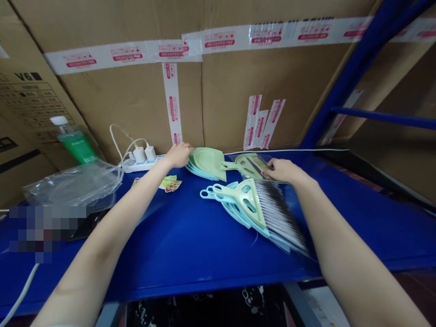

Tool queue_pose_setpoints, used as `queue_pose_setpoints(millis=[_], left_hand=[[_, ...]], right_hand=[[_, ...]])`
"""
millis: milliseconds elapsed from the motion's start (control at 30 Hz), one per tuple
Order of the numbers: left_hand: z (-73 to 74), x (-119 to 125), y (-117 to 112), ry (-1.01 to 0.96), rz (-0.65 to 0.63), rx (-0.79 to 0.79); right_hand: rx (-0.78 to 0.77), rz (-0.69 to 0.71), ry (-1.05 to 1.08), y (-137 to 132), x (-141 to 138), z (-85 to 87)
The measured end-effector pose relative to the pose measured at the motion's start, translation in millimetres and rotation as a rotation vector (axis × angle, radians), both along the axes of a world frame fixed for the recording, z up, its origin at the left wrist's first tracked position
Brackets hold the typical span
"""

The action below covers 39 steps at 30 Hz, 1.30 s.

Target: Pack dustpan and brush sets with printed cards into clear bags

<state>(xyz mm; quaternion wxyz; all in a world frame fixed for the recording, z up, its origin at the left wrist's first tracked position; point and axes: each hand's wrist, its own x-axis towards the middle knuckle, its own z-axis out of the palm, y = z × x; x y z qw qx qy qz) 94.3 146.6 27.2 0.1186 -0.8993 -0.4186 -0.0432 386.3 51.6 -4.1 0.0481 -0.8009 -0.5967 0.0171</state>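
At the back of the blue tabletop, my left hand [179, 155] is closed at the left edge of a stack of nested dustpans [209, 161], pale green on top with light blue ones beneath. My right hand [281, 170] pinches the bristle end of a pale green hand brush [247, 165], which lies in clear plastic with a printed label. Its handle points left, towards the dustpans. In front of it, a fanned pile of hand brushes [241, 200] lies flat, pale green over light blue, bristles to the right.
On the left are a green-liquid bottle [77, 143], clear plastic bags [75, 184] and a white power strip [143, 163] with plugs and cables. Small yellow packets [170, 183] lie behind my left forearm. Taped cardboard [225, 91] stands behind the blue table [177, 245]; a blue metal post [350, 81] rises at right.
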Motion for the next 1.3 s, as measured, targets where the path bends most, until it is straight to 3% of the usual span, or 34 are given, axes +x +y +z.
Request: queue_pose_setpoints(millis=[333,533,767,1000,1167,1300], left_hand=[[1.6,32.0,-25.7,-0.078,-0.017,0.105],[-3.4,65.0,-35.9,-0.051,-0.117,0.011],[-15.7,96.7,-27.0,-0.006,-0.204,-0.168],[-24.2,111.0,-17.9,-0.048,-0.331,-0.297],[-36.8,118.4,-12.4,-0.126,-0.387,-0.277],[-34.1,115.0,-9.5,-0.184,-0.394,-0.236]], right_hand=[[0.082,-0.161,0.121,3.8,12.5,-10.9],[0.15,-0.223,0.167,-0.1,9.1,-8.4],[0.253,-0.27,0.221,-0.4,10.8,-8.6],[0.378,-0.257,0.372,5.3,19.1,-11.4],[0.486,-0.183,0.533,14.3,27.8,-17.7],[0.569,-0.121,0.688,20.5,30.5,-19.5]])
